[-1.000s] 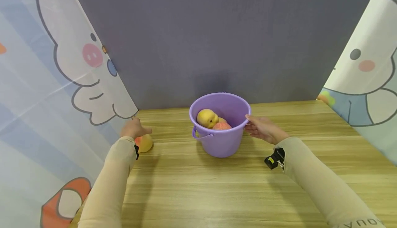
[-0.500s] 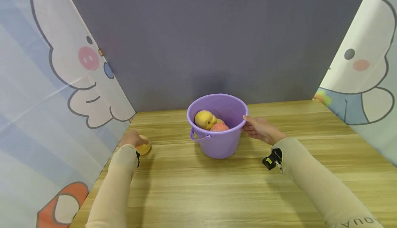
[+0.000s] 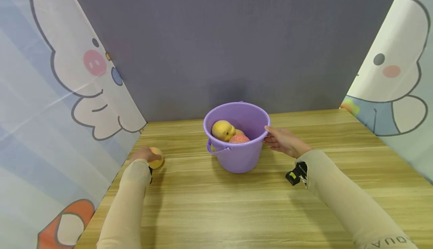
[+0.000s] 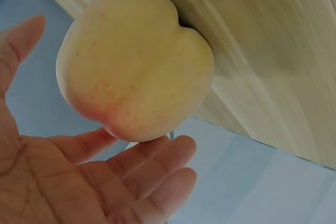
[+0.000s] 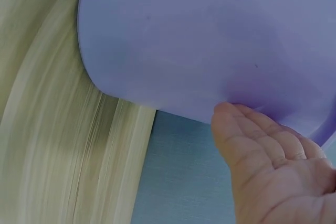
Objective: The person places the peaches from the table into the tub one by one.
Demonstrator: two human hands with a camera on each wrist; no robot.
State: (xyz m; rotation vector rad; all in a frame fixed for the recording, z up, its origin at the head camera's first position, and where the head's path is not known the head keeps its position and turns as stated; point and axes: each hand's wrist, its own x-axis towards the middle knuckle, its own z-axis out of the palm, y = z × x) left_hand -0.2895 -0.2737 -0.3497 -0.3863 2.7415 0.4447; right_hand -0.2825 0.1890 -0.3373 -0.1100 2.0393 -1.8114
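At the table's left side, a yellow peach with a red blush (image 4: 134, 66) sits against my left hand (image 3: 141, 154). In the left wrist view the fingertips (image 4: 181, 148) reach behind its lower side, while the thumb (image 4: 29, 35) stands apart from it. My right hand (image 3: 287, 141) holds the rim of a purple bucket (image 3: 238, 160), thumb at the rim and fingers against the outer wall. The right wrist view shows those fingers (image 5: 262, 135) on the bucket's side; the thumb is out of frame. Inside the bucket lie a yellow peach (image 3: 221, 130) and a reddish one (image 3: 239, 139), with another partly hidden.
The bucket's handle (image 3: 218, 152) hangs down at its left front. A wood-grain table (image 3: 203, 211) carries everything. Behind it rises a dark grey panel (image 3: 220, 46), and cartoon-printed sheets (image 3: 30, 128) flank both sides.
My left hand has come down from above the peach to its left side, fingers now around behind it. My right hand stays at the bucket's rim. The head view has shifted slightly.
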